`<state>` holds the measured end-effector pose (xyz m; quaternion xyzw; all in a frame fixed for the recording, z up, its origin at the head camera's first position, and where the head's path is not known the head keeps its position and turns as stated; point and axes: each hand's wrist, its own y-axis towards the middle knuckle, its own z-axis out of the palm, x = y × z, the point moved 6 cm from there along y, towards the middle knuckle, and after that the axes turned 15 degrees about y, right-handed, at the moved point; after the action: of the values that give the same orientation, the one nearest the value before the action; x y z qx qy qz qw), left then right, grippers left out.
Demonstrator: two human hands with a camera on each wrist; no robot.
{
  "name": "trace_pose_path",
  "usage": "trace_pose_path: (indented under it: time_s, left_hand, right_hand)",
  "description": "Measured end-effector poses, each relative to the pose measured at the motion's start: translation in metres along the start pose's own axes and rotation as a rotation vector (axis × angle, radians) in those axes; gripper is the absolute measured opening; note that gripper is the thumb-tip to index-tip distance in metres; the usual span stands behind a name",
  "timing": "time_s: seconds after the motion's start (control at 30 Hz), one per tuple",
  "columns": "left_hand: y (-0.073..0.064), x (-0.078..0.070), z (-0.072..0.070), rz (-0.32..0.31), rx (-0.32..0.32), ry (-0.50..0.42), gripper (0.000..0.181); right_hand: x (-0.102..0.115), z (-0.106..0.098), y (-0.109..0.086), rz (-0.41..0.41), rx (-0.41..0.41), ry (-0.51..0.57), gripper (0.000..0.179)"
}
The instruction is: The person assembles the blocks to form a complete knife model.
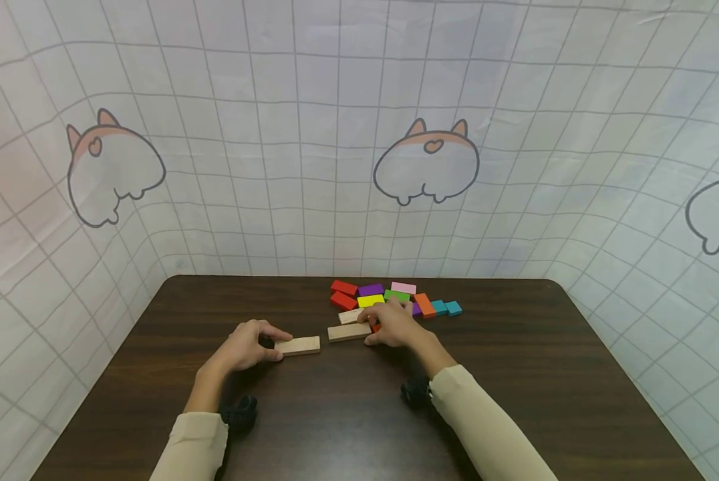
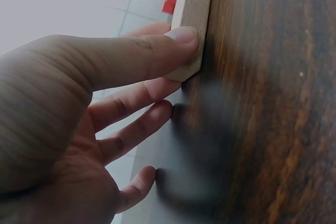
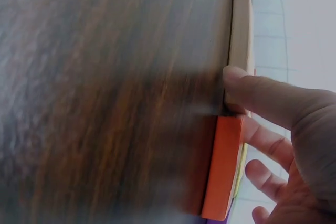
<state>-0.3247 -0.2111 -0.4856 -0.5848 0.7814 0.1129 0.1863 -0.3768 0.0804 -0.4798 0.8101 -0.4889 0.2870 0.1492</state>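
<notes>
Two plain wooden blocks lie end to end on the dark table, a small gap between them. My left hand [image 1: 245,344] pinches the outer end of the left wooden block [image 1: 304,345], thumb on its near side and fingers behind it. At the right wooden block [image 1: 347,333], my right hand [image 1: 392,322] grips the right end between thumb and fingers. An orange block [image 3: 223,166] stands right at that end in the right wrist view, partly hidden by the hand in the head view. Just behind lies a third plain block [image 1: 349,316].
Beyond my right hand sits a cluster of coloured blocks: red [image 1: 344,288], purple [image 1: 370,290], yellow [image 1: 370,301], pink [image 1: 403,288], green [image 1: 397,295], orange [image 1: 424,305] and teal [image 1: 453,308]. A white grid-patterned cloth [image 1: 311,200] surrounds the table's [image 1: 516,374] back and sides.
</notes>
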Motion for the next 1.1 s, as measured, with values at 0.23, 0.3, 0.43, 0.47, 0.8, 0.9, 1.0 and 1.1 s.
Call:
trace_pose_path:
  time_s: [0.23,0.3,0.43,0.47,0.8,0.9,1.0,1.1]
  left_hand:
    - [0.000,-0.001,-0.001,0.022,0.000,0.004,0.029]
    - [0.000,0.000,0.000,0.022,0.002,0.002,0.029]
    - [0.000,0.000,0.000,0.015,0.002,0.002,0.029]
    - [0.000,0.000,0.000,0.015,0.002,0.002,0.029]
    - [0.000,0.001,-0.002,0.025,0.003,0.005,0.028]
    - [0.000,0.001,-0.002,0.037,0.006,0.003,0.029]
    - [0.001,0.001,-0.002,0.047,0.007,0.004,0.029]
    - [0.002,0.001,-0.002,0.053,0.009,0.003,0.029]
  right_hand:
    - [0.004,0.002,0.003,-0.025,-0.015,-0.009,0.026]
    - [0.006,0.002,0.003,-0.036,-0.018,-0.015,0.026]
    - [0.009,-0.001,-0.001,-0.047,-0.040,-0.032,0.028]
    - [0.009,-0.003,-0.002,-0.049,-0.050,-0.030,0.028]
    - [0.013,-0.003,-0.030,-0.035,-0.094,0.071,0.027]
    - [0.010,0.001,-0.037,-0.024,-0.087,0.098,0.026]
    - [0.008,0.005,-0.042,-0.013,-0.081,0.105,0.026]
    - [0.007,0.007,-0.045,-0.013,-0.080,0.110,0.026]
